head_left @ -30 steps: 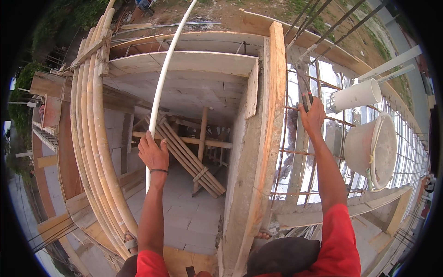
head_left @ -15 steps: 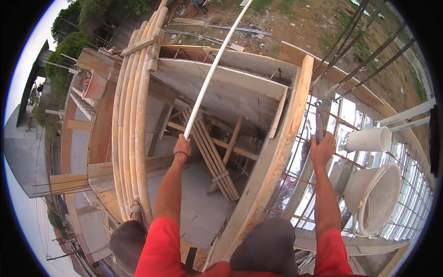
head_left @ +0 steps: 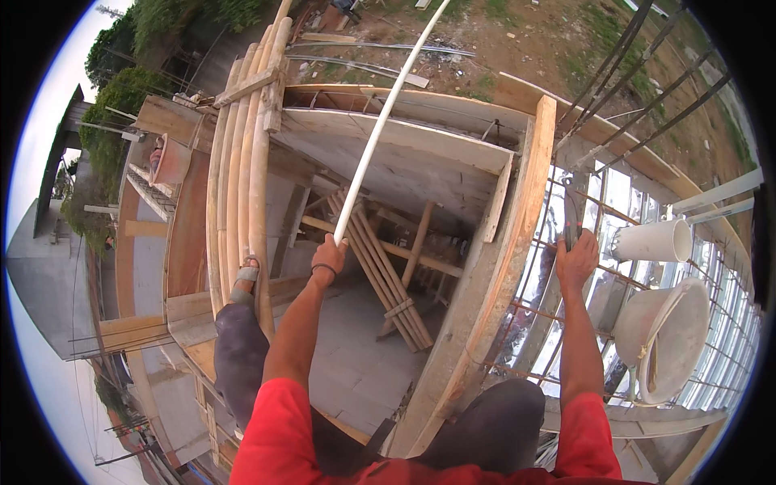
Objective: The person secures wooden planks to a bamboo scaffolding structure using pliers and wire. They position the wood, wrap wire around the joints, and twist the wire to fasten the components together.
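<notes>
My left hand (head_left: 329, 257) is closed round the lower end of a long white pipe (head_left: 373, 145), which slants up and away over the opening. A dark wristband shows at that wrist. My right hand (head_left: 577, 257) grips a pair of dark pliers (head_left: 571, 217) by the handles, jaws pointing away from me. It is over the rebar grid (head_left: 527, 305) laid on shiny metal decking, to the right of the long timber plank. My left foot (head_left: 246, 273), in a sandal, rests on a row of bamboo poles (head_left: 234, 186) at the left.
A deep opening with propped bamboo poles (head_left: 392, 279) lies below me. A timber plank (head_left: 525, 202) runs along its right edge. At the right stand a large bucket (head_left: 661, 343), a white pipe stub (head_left: 655, 241) and upright rebars (head_left: 630, 81). Muddy ground lies beyond.
My left foot has stepped forward along the bamboo poles. The view has shifted slightly left; both hands keep hold of the pipe and the pliers.
</notes>
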Action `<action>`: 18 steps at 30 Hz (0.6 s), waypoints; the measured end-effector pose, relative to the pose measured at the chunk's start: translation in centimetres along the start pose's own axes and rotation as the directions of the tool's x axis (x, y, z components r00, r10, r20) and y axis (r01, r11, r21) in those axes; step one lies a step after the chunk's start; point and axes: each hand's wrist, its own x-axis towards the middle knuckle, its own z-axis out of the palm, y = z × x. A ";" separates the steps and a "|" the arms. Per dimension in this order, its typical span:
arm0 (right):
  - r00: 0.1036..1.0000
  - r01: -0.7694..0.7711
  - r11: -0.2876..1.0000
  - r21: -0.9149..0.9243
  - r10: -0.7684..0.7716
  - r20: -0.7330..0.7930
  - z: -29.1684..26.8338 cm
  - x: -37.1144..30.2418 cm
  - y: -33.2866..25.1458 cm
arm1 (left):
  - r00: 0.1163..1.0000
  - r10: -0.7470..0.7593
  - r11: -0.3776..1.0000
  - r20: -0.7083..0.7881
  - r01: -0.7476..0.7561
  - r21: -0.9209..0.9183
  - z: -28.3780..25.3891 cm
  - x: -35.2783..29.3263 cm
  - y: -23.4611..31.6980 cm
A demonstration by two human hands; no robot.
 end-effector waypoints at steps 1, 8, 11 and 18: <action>1.000 0.005 1.000 -0.005 -0.005 -0.007 0.0 0.1 -0.2 | 1.000 0.027 0.999 0.010 -0.027 0.025 -0.3 0.6 -0.1; 0.994 0.072 0.992 0.100 -0.064 -0.086 -0.3 0.5 -0.8 | 0.833 0.497 0.868 -0.243 -0.474 0.148 -2.3 8.4 4.6; 0.988 0.113 0.989 0.094 -0.102 -0.112 -0.3 0.7 -0.1 | 0.514 0.780 0.613 -0.356 -0.743 0.269 -3.3 13.0 12.2; 0.995 0.068 0.989 0.135 -0.057 -0.082 0.9 0.8 -0.9 | 0.279 0.950 0.307 -0.138 -0.912 0.272 -0.9 25.0 24.9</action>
